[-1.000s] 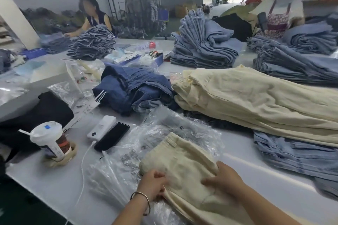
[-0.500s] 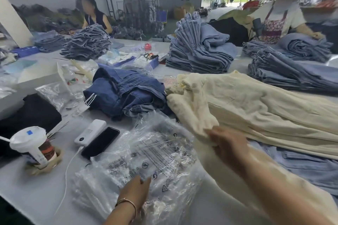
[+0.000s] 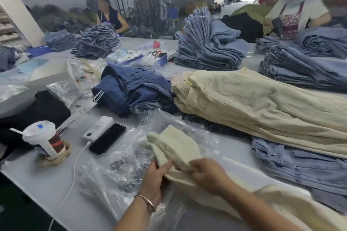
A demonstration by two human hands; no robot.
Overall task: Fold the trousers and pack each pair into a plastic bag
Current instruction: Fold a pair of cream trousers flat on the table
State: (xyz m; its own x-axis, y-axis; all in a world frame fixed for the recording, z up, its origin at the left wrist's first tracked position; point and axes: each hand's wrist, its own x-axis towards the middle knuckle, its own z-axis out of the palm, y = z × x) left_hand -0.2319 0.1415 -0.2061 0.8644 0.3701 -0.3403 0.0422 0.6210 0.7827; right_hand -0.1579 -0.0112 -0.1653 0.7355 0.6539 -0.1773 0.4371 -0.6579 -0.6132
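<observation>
You get nothing legible here; dark print on the plastic bags (image 3: 120, 167) right of the phone (image 3: 107, 138) is blurred; the blue sticker on the cup lid (image 3: 39, 127), left of the phone, can't be read either.

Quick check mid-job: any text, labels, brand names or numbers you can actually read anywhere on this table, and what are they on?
None can be read.
Plastic bags: dark print, too blurred.
Drink cup: blue sticker and label, illegible.
Power bank: small display, unreadable.
Paper tags: print too small.
</observation>
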